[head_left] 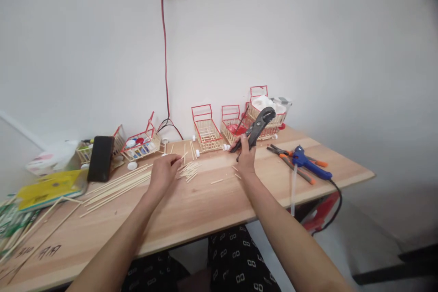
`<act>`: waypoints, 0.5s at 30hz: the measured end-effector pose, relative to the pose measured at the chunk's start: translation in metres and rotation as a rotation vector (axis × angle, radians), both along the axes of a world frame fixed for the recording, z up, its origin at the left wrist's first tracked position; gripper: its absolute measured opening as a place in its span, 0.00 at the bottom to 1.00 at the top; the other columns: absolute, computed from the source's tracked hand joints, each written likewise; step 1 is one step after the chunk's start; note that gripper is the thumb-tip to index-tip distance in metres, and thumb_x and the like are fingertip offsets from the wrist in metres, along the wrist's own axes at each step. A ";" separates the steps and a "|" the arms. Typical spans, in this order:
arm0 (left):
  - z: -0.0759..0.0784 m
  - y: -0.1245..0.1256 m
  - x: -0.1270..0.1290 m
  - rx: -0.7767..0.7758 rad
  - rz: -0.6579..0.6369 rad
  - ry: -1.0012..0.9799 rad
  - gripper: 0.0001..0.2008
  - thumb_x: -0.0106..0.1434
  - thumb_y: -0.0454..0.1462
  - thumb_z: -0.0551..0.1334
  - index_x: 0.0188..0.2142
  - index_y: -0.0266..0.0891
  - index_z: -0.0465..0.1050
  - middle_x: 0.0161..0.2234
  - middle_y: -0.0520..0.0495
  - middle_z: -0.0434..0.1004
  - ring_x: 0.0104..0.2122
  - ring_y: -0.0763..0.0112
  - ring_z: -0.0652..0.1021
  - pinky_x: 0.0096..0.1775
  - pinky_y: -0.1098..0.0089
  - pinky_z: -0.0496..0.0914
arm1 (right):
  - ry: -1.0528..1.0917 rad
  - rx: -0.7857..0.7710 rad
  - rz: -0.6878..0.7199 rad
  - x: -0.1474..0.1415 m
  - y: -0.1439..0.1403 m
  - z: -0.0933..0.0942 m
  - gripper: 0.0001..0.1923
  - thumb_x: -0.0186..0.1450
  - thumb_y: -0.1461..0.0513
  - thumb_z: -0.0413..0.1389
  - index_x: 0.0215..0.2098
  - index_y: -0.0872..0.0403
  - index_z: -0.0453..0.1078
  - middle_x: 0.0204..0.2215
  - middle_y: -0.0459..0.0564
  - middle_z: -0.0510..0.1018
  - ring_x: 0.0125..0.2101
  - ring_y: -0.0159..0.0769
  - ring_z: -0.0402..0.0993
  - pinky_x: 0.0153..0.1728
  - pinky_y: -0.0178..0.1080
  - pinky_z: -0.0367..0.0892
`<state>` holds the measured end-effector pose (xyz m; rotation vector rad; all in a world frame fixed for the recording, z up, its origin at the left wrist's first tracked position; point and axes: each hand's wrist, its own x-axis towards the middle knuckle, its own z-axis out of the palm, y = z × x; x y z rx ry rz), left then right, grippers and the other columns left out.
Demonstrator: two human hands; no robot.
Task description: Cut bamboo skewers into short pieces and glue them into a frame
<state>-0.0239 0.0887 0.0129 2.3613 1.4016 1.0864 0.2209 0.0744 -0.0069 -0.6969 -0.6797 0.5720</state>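
Observation:
My right hand (246,159) is wrapped round a black hand cutter (259,125), whose rounded head points up and away from me. To its left, my left hand (163,171) is closed in a pinch on a thin wooden stick (185,155). Just beyond those fingertips lies a small pile of short cut sticks (189,171). Longer sticks (114,191) lie side by side to the left of that hand. Behind the pile stands a small stick-built cart (207,132) with a red-edged frame and white wheels.
More little carts hold things along the wall: one with caps (140,143), one with red pieces (234,127). A phone (101,159) leans at left near a yellow packet (48,189). Right of my right hand lie orange-handled pliers (297,169) and a blue glue gun (311,164).

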 end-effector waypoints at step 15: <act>0.049 -0.019 0.108 -0.260 -0.372 -0.111 0.16 0.60 0.41 0.58 0.19 0.36 0.70 0.16 0.53 0.68 0.18 0.76 0.69 0.24 0.76 0.61 | -0.233 -0.018 0.057 -0.007 -0.019 0.008 0.13 0.59 0.53 0.58 0.33 0.55 0.70 0.22 0.44 0.72 0.26 0.32 0.70 0.34 0.37 0.68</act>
